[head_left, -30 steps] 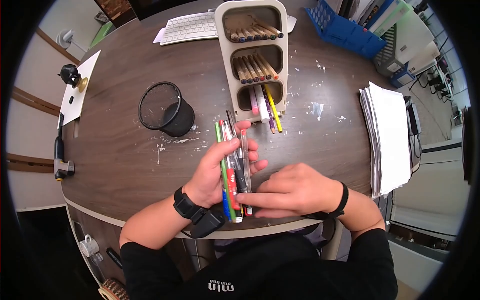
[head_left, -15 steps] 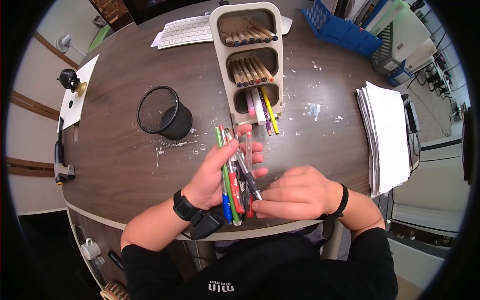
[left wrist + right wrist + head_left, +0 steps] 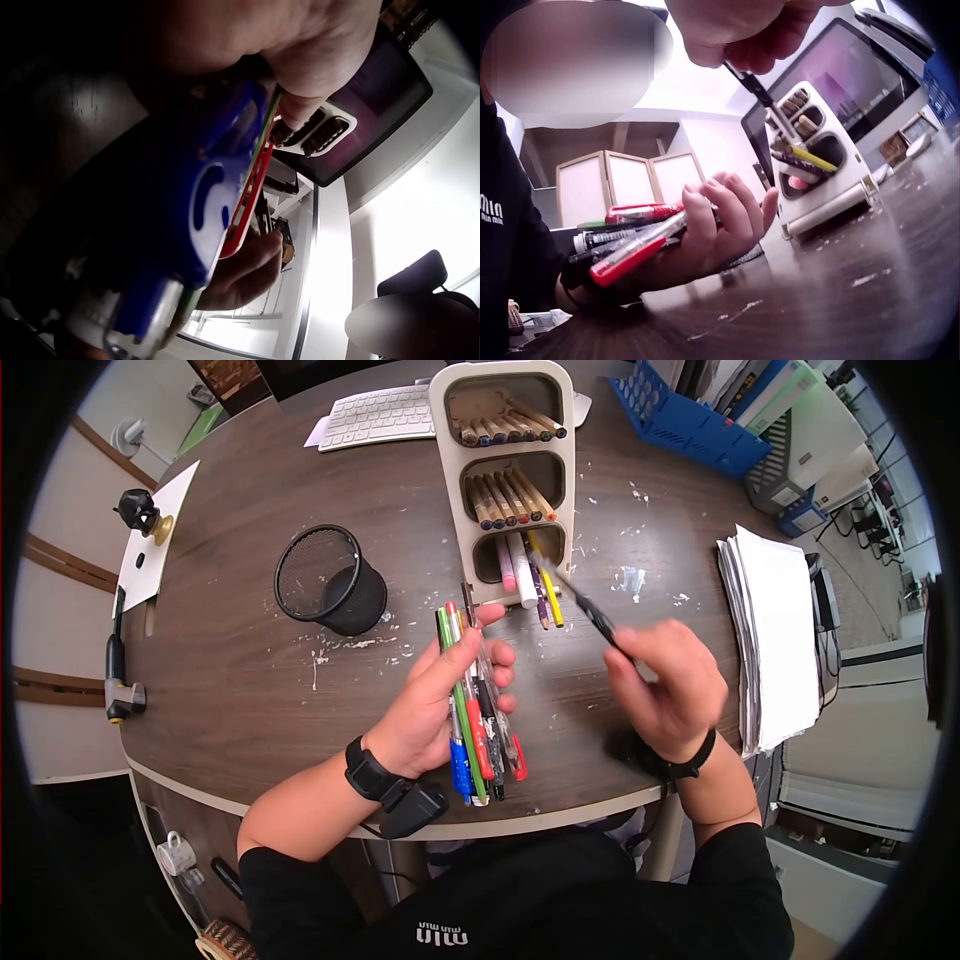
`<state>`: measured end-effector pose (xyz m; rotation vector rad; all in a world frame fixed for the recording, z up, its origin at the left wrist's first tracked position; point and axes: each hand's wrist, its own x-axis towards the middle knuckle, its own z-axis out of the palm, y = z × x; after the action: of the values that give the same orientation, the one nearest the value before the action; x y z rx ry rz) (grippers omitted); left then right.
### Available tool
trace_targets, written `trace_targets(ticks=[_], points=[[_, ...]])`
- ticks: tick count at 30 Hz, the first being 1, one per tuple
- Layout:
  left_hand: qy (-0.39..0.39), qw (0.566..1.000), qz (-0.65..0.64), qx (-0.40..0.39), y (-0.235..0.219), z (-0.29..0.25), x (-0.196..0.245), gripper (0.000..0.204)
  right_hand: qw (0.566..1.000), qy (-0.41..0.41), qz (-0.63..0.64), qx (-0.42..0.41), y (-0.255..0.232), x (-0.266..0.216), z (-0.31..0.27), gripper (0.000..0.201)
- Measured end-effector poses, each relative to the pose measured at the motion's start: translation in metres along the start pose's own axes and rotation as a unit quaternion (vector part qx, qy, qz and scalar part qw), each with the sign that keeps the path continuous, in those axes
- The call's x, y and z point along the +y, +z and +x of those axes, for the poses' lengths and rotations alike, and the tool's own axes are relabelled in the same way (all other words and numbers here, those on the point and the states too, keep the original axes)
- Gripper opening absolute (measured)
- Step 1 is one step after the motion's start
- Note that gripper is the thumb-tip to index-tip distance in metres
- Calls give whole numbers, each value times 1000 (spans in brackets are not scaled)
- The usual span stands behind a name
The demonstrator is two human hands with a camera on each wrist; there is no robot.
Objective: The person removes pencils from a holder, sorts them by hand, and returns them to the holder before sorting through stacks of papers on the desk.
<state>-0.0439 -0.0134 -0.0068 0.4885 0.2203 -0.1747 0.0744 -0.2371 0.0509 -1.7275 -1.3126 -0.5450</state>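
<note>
A bundle of pens [image 3: 476, 732] in several colours is gripped by the left hand [image 3: 430, 695], thumb across it, in the head view. The right hand [image 3: 672, 685] pinches one black-and-clear pen [image 3: 597, 617], its far end pointing at the lowest compartment of the beige organizer [image 3: 453, 500]. That compartment holds a pink marker, a white one, a purple pencil and a yellow pencil [image 3: 548, 582]. Seen from the right wrist, the pen [image 3: 761, 94] slants toward the compartment's pencils. A blue pen [image 3: 202, 202] fills the left wrist view close up.
A black mesh cup [image 3: 357, 600] stands left of the organizer. A keyboard [image 3: 378, 417] lies behind, a paper stack [image 3: 780, 640] at the right, a blue file holder [image 3: 690, 430] at the back right, and a hammer [image 3: 122, 670] by the left edge.
The right hand has moved away from the bundle, up and to the right, with the black-and-clear pen. The left hand has kept its grip on the other pens.
</note>
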Motion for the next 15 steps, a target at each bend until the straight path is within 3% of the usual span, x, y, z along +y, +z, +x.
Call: trace_targets(ticks=[3,5,7,10,13,15], points=[[-5,1000,10,5,0,0,-1,48,997,69,-42,-4,14,3,6,40],[-4,1000,16,9,2,1,1,47,993,114,18,3,18,1,6,41],[-2,1000,21,20,1,-1,1,46,996,84,7,13,15,1,2,42],[5,1000,1,19,1,0,2,44,983,-79,86,-142,6,-6,-1,42],[14,999,-38,11,-1,1,3,43,941,-59,135,-304,18,-21,-4,44],[13,999,-50,10,-1,0,3,42,942,-55,150,-295,26,-24,-10,45]])
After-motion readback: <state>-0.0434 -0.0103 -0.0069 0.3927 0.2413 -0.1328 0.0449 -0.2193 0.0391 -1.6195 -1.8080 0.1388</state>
